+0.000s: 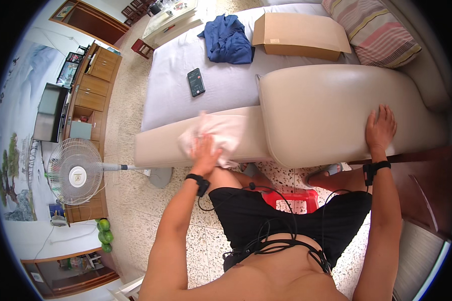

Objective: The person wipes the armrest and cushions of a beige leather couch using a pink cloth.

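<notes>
My left hand (206, 152) lies on a pale pink cloth (226, 135), which rests on the beige sofa's lower section (158, 145); hand and cloth are a little blurred. The fingers look spread and press on the cloth from above, though part of the hand's underside is hidden. On the right, my right hand (381, 128) is flat on the raised beige sofa cushion (324, 109), fingers slightly apart and holding nothing. Beyond the cloth, a black smartphone (196, 82) lies on the pale sheet (165, 94).
Dark blue folded clothing (229, 39) and an overturned-looking cardboard box (299, 34) are on the sheet, beside a striped pillow (376, 32). A standing fan (75, 171) is at left, its base on the floor. A red plastic stool (310, 199) sits between my legs.
</notes>
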A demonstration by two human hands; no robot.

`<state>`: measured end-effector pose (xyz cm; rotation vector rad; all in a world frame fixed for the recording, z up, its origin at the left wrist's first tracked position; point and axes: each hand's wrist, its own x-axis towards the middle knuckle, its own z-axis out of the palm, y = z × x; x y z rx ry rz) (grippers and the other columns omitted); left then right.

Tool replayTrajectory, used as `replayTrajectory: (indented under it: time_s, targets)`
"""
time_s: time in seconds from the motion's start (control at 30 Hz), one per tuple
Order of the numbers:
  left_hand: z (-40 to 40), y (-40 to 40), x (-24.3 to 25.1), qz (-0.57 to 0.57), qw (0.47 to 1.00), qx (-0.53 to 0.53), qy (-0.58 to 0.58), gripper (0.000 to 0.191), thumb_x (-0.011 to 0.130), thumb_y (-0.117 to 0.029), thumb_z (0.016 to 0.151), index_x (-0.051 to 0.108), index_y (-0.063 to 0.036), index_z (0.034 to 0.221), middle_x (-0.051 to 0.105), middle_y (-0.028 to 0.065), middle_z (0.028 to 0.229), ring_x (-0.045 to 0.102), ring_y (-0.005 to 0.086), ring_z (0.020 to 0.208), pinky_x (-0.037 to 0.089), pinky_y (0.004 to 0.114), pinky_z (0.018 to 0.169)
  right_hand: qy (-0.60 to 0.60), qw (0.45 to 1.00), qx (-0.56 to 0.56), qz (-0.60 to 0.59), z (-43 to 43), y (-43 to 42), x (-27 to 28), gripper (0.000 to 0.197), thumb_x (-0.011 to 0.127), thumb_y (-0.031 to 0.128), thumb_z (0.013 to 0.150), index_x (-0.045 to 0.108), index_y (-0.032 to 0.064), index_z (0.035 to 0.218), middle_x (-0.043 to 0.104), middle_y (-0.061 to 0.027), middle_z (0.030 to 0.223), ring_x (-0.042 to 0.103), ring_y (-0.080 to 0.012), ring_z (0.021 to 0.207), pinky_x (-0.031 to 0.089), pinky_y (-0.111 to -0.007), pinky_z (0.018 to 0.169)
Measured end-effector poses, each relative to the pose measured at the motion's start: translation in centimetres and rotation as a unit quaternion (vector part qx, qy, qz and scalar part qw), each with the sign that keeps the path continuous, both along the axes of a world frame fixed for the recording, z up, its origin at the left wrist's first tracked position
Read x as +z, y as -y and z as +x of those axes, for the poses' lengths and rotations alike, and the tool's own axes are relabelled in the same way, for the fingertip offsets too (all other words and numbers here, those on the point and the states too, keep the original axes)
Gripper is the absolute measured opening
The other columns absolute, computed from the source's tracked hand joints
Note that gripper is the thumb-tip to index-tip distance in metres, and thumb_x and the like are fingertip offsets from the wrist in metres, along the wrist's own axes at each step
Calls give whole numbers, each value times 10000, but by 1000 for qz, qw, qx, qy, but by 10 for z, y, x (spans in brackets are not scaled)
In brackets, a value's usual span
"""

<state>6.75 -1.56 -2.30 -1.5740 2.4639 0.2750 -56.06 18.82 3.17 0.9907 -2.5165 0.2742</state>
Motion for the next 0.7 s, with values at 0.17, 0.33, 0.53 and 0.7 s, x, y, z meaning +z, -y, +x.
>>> replayTrajectory:
  time_s: [0.17, 0.33, 0.53, 0.7]
  targets:
    - [123, 52, 1, 10, 964, 264, 9, 988, 448, -820, 1035, 151, -276, 1805, 5, 93, 1889, 4, 415, 1722, 29, 717, 1321, -3, 1000, -2, 0, 6, 4, 4, 510, 524, 429, 1110, 618, 137, 1518, 570, -111, 1624, 474, -319, 1544, 311, -556, 1307]
    - [91, 75, 27, 15, 913, 405, 53, 1013, 385, -923, 973, 119, -394, 1795, -68, 161, 1877, -41, 538, 1689, 30, 811, 1265, -18, 1000, -7, 15, 6, 2, 5, 508, 531, 429, 1106, 622, 137, 1511, 579, -115, 1615, 492, -327, 1528, 326, -551, 1294]
    - [18, 90, 39, 42, 918, 395, 19, 915, 297, -870, 1021, 133, -406, 1793, -54, 80, 1888, -65, 500, 1698, 17, 887, 1205, -26, 1000, -7, -9, 8, 2, 5, 496, 543, 427, 1102, 631, 143, 1499, 586, -109, 1608, 497, -323, 1524, 332, -551, 1284]
    - [-87, 71, 38, 57, 973, 217, 45, 823, 285, -834, 1050, 211, -449, 1774, 31, 13, 1892, -20, 433, 1715, 34, 857, 1234, -15, 1000, -13, -2, 10, 4, 10, 504, 547, 438, 1094, 636, 147, 1497, 580, -106, 1615, 494, -317, 1528, 318, -548, 1296]
